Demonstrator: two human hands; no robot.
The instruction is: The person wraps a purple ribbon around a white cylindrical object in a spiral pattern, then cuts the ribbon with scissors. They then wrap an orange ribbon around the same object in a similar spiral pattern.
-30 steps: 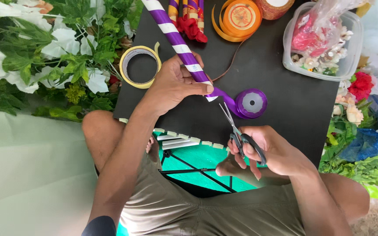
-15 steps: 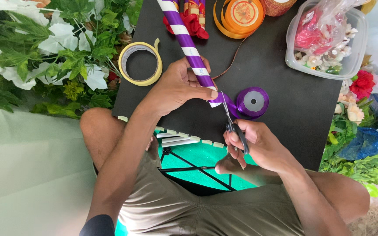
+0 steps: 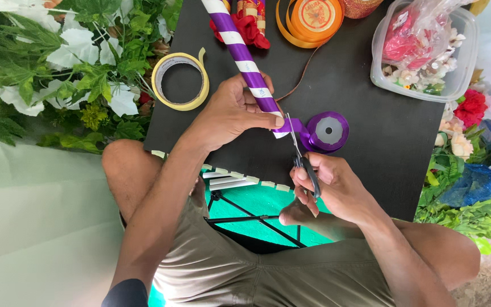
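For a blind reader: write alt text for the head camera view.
Seen from above, a seated person's left hand holds a purple-and-white striped stick on a black board, while the right hand points scissors at purple ribbon running to a spool. Tape, an orange ribbon roll and fake flowers lie around.

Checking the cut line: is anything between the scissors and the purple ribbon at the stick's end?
Nothing visible. The scissors in the right hand already reach the purple ribbon; the left hand grips the stick beside it.

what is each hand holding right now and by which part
The left hand grips the purple-and-white striped stick near its lower end. The right hand holds black-handled scissors by the handles.
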